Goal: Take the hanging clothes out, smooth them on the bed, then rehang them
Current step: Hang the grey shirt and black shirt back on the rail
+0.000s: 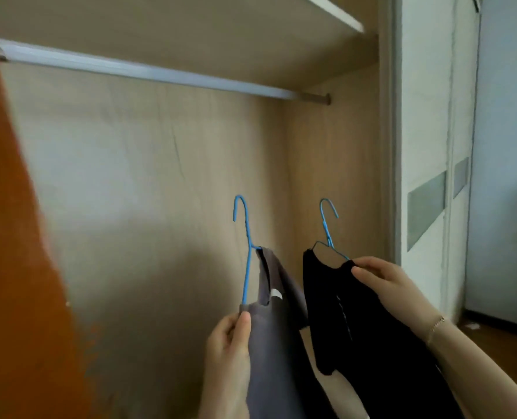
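My left grip (pixel 228 343) is closed around the lower end of a blue hanger (pixel 246 261), thumb pressed on the shoulder of the grey shirt (pixel 278 343) that hangs down just right of it. From that grip the hanger's long arm runs almost straight up, its hook at the top opening leftward. My right grip (pixel 390 285) pinches the shoulder of the black shirt (pixel 372 343) over the arm of a second blue hanger (pixel 328 228). That hanger slants up and to the left of my fingers, its hook opening rightward.

The rail (pixel 148 71) lies well above both grips, bare along all I can see, slanting from upper left down to the right side wall. Both hooks hang free below it, touching nothing. The two shirts hang near each other, apart at the top.

I judge both clothes are off the rail, and the bed is not in view. There is open room above and to the left of my left grip until the orange fabric (pixel 18 267). To the right of my right grip, the white sliding door (pixel 423 146) stands close, so that side is tight.
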The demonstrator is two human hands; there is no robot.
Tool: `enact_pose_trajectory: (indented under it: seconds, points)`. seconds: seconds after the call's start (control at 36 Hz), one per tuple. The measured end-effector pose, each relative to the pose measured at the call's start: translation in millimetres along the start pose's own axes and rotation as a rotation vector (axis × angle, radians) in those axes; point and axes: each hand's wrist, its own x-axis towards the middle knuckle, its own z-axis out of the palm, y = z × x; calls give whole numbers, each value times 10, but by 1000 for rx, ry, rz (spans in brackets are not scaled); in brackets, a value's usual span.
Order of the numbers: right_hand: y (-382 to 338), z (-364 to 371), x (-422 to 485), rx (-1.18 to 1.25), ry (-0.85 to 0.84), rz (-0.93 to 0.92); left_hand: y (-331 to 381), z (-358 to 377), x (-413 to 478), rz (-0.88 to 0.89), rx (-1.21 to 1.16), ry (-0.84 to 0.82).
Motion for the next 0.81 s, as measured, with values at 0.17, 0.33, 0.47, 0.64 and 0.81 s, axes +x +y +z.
enact_pose_trajectory:
  seconds: [0.17,0.33,0.47,0.64,0.81]
  points:
    - [9,141,1182,81,-196,-113,101,220,839,75,7,208]
    - [-165,426,1998,202,-410,-140,393,251,1357,136,80,458]
    - [-426,815,2507,284,-497,-151,806,99,1621,167,217,571]
    - [-980,1249,2998,351,-585,-175,1479,-49,1879,145,280,634]
    - [-1611,1467,3268,462,-618,-189,2040,-56,1938,149,352,675]
